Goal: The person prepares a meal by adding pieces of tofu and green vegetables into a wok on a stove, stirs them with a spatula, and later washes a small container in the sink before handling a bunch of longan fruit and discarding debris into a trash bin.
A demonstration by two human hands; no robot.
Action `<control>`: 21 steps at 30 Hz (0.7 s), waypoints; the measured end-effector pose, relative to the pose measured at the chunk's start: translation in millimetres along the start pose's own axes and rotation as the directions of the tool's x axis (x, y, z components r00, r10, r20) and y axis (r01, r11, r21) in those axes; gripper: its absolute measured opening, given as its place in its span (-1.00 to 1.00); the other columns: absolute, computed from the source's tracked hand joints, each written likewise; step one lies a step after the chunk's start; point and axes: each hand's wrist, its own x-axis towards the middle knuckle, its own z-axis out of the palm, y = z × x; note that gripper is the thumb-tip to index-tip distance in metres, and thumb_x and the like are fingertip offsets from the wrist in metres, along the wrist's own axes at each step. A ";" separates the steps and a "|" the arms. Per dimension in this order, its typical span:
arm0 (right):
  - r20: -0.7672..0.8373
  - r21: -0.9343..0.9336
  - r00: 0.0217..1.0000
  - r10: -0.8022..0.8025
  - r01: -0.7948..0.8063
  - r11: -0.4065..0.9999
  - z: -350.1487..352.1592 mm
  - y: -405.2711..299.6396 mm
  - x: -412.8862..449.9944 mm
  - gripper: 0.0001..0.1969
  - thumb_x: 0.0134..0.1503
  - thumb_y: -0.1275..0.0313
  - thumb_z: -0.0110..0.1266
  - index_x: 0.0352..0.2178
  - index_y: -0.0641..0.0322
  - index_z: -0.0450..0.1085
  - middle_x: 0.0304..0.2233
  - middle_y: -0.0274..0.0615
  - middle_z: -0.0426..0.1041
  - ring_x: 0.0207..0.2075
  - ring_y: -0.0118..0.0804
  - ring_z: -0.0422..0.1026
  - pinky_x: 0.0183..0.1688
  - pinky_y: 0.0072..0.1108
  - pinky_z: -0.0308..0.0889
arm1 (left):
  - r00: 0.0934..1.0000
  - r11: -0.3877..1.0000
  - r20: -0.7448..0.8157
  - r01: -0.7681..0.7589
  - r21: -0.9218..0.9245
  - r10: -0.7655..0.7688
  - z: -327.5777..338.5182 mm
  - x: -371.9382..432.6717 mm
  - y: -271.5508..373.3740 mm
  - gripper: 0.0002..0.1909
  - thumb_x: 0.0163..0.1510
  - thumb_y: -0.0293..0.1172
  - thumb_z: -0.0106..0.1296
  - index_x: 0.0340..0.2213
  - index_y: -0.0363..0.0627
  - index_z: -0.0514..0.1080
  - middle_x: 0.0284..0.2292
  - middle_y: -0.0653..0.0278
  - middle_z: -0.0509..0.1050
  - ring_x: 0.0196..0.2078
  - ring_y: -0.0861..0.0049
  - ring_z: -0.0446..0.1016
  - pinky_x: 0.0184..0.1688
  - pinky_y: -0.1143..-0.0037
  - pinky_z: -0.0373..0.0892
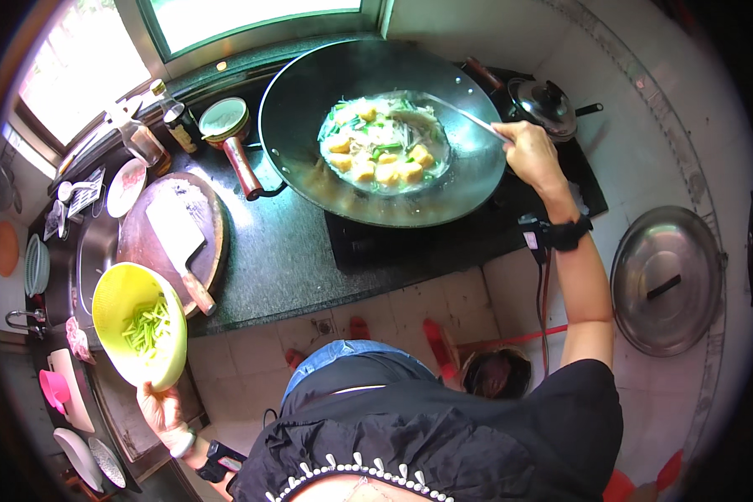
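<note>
My right hand (pixel 527 147) grips the handle of a metal cooking utensil (pixel 467 116), whose far end reaches into the food in a large black wok (pixel 301 81). In the wok, yellowish chunks, green pieces and pale shreds lie in a light broth (pixel 382 147). At the lower left, my left hand (pixel 162 411) holds a yellow-green plastic colander (pixel 116 314) by its rim, tilted, with cut green vegetable pieces (pixel 147 329) inside. Beyond the colander, a cleaver (pixel 175 232) lies on a round wooden chopping board (pixel 216 251).
A small pot (pixel 224 119) with a wooden handle and glass bottles (pixel 179 119) stand by the window. A lidded pan (pixel 542 106) is behind the wok at right. A large metal lid (pixel 668 282) is at the right. Cables hang near my right forearm. The sink (pixel 94 251) is left.
</note>
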 end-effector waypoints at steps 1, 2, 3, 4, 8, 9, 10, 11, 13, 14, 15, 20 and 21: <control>-0.023 -0.052 1.000 0.016 -0.017 0.998 3.8 -5.2 4.7 -0.66 -0.03 0.55 -0.03 -0.20 -0.02 0.47 -0.30 -0.02 0.47 -0.23 0.01 0.45 -0.16 -0.30 0.36 | 1.000 1.000 -0.003 0.014 -0.020 -0.014 0.0 1.0 -0.7 -0.45 0.04 -0.57 -0.11 0.09 -0.33 0.07 0.06 -0.06 0.23 0.07 0.15 0.28 0.04 0.21 0.35; 0.006 -0.056 1.000 0.031 -0.030 0.998 6.0 -9.6 8.4 -0.65 -0.04 0.55 -0.03 -0.19 -0.02 0.47 -0.30 -0.02 0.47 -0.24 0.01 0.45 -0.16 -0.30 0.36 | 1.000 0.999 -0.003 0.024 -0.029 -0.024 1.2 2.2 -1.7 -0.44 0.04 -0.57 -0.11 0.09 -0.33 0.07 0.06 -0.06 0.23 0.07 0.14 0.28 0.04 0.21 0.35; 0.036 -0.056 0.999 0.041 -0.039 0.998 7.7 -13.4 10.8 -0.65 -0.04 0.56 -0.03 -0.19 -0.02 0.47 -0.30 -0.02 0.47 -0.24 0.02 0.45 -0.16 -0.30 0.35 | 1.000 0.999 -0.008 0.029 -0.038 -0.029 1.3 1.8 -1.9 -0.44 0.04 -0.57 -0.11 0.09 -0.33 0.07 0.06 -0.06 0.23 0.07 0.14 0.28 0.04 0.21 0.35; 0.038 -0.055 0.998 0.042 -0.040 0.998 6.4 -13.1 8.9 -0.65 -0.04 0.56 -0.03 -0.19 -0.02 0.47 -0.30 -0.02 0.47 -0.24 0.02 0.45 -0.16 -0.30 0.35 | 1.000 0.999 -0.007 0.020 -0.032 -0.021 2.9 2.1 -2.7 -0.44 0.04 -0.57 -0.11 0.09 -0.33 0.07 0.06 -0.06 0.23 0.07 0.14 0.28 0.04 0.21 0.34; 0.043 0.024 0.998 -0.034 0.033 0.999 -2.7 -14.0 -9.5 -0.65 -0.05 0.59 0.01 -0.21 0.00 0.48 -0.31 -0.03 0.47 -0.25 -0.03 0.45 -0.18 -0.36 0.36 | 1.000 1.000 0.005 0.008 -0.012 -0.008 -1.4 2.3 0.9 -0.44 0.04 -0.57 -0.10 0.09 -0.34 0.08 0.06 -0.06 0.23 0.07 0.14 0.29 0.04 0.21 0.34; -0.025 0.033 0.998 -0.064 0.064 0.997 -6.3 -15.7 -14.1 -0.68 -0.02 0.56 -0.03 -0.24 -0.06 0.50 -0.33 -0.07 0.47 -0.28 -0.04 0.46 -0.20 -0.32 0.36 | 1.000 1.000 0.009 0.007 -0.007 -0.007 -4.0 3.2 2.7 -0.45 0.04 -0.57 -0.09 0.09 -0.34 0.08 0.06 -0.06 0.23 0.07 0.14 0.29 0.04 0.21 0.34; -0.039 -0.039 0.995 -0.093 0.092 0.995 -10.4 -22.2 -15.7 -0.67 -0.01 0.58 -0.02 -0.26 -0.09 0.51 -0.38 -0.12 0.45 -0.31 -0.08 0.45 -0.23 -0.35 0.36 | 1.000 1.000 0.009 0.021 -0.020 -0.021 -10.7 6.2 4.8 -0.45 0.04 -0.57 -0.09 0.08 -0.34 0.09 0.05 -0.06 0.24 0.06 0.14 0.29 0.04 0.21 0.34; -0.038 -0.041 0.995 -0.091 0.089 0.995 -14.6 -23.7 -18.2 -0.67 -0.01 0.58 -0.02 -0.26 -0.09 0.51 -0.38 -0.12 0.45 -0.31 -0.08 0.45 -0.23 -0.35 0.36 | 0.999 0.999 0.010 0.031 -0.028 -0.031 -9.7 7.2 3.0 -0.45 0.04 -0.57 -0.09 0.08 -0.35 0.09 0.05 -0.06 0.24 0.06 0.14 0.29 0.04 0.21 0.34; 0.021 -0.116 0.991 -0.131 0.133 0.984 -20.8 -26.1 -23.2 -0.66 -0.03 0.60 -0.02 -0.25 -0.09 0.51 -0.44 -0.16 0.42 -0.33 -0.10 0.44 -0.25 -0.36 0.35 | 1.000 1.000 0.001 0.020 -0.017 -0.020 -6.7 7.5 -0.2 -0.46 0.04 -0.56 -0.10 0.08 -0.35 0.09 0.05 -0.06 0.25 0.06 0.15 0.29 0.04 0.21 0.34; 0.023 -0.116 0.991 -0.132 0.134 0.984 -23.7 -26.2 -25.5 -0.66 -0.03 0.60 -0.02 -0.25 -0.09 0.51 -0.44 -0.16 0.42 -0.33 -0.10 0.44 -0.25 -0.36 0.35 | 1.000 1.000 -0.005 0.007 -0.008 -0.007 -4.9 6.8 0.0 -0.46 0.04 -0.56 -0.10 0.08 -0.35 0.09 0.05 -0.06 0.25 0.06 0.15 0.29 0.04 0.21 0.34; 0.031 -0.164 0.990 -0.139 0.142 0.976 -27.2 -24.6 -27.6 -0.65 -0.04 0.60 -0.02 -0.25 -0.09 0.51 -0.46 -0.18 0.40 -0.34 -0.11 0.44 -0.27 -0.37 0.34 | 1.000 1.000 -0.010 -0.005 0.000 0.005 -2.9 6.3 -0.2 -0.46 0.04 -0.56 -0.10 0.08 -0.36 0.09 0.04 -0.06 0.25 0.06 0.15 0.29 0.04 0.21 0.34; -0.018 -0.208 0.992 -0.127 0.121 0.971 -53.0 -27.7 -47.5 -0.64 -0.05 0.61 -0.02 -0.27 -0.13 0.52 -0.51 -0.21 0.35 -0.42 -0.15 0.41 -0.34 -0.40 0.32 | 1.000 1.000 -0.019 -0.012 0.013 0.012 -1.2 2.2 2.6 -0.46 0.04 -0.56 -0.11 0.08 -0.36 0.09 0.04 -0.07 0.25 0.06 0.14 0.29 0.05 0.19 0.33; -0.019 -0.211 0.992 -0.128 0.121 0.970 -52.8 -31.5 -50.4 -0.64 -0.05 0.61 -0.02 -0.27 -0.13 0.52 -0.51 -0.21 0.35 -0.42 -0.15 0.41 -0.34 -0.40 0.32 | 1.000 1.000 -0.015 -0.012 0.013 0.013 0.3 2.1 2.3 -0.46 0.04 -0.56 -0.11 0.08 -0.36 0.08 0.04 -0.07 0.25 0.06 0.13 0.29 0.05 0.19 0.33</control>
